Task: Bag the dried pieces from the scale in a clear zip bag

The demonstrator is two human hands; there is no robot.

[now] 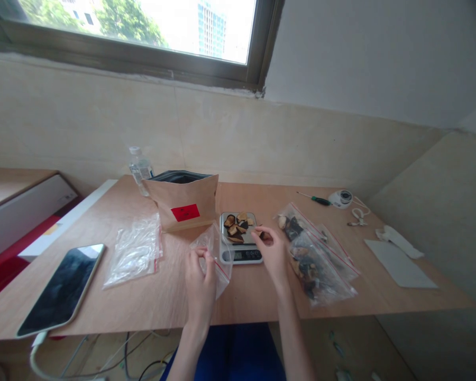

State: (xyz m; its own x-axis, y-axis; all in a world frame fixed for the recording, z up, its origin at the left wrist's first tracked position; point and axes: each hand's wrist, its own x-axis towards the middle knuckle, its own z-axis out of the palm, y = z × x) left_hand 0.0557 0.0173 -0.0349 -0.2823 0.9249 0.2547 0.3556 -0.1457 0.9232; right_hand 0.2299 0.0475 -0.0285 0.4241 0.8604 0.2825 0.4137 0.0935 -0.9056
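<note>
My left hand [201, 272] is closed on the edge of a clear zip-lock bag [222, 280] with a red seal line. The bag hangs beside and partly over the front left of a small digital scale [241, 256]. Several dried mushroom slices [235, 228], dark-skinned with pale tan insides, lie on the scale's metal plate. At the plate's right edge, my right hand [272, 246] has thumb and fingers pinched around another dark mushroom slice [263, 235], partly hidden by the fingers. The scale's display is too small to read.
Filled zip-lock bags [313, 259] lie right of the scale. A brown paper pouch [182, 203] stands open behind, near a water bottle [140, 169]. Leftward are flat clear bags [135, 254] and a tablet [63, 288]. A screwdriver [320, 201], camera [341, 198] and white sheet [399, 264] are far right.
</note>
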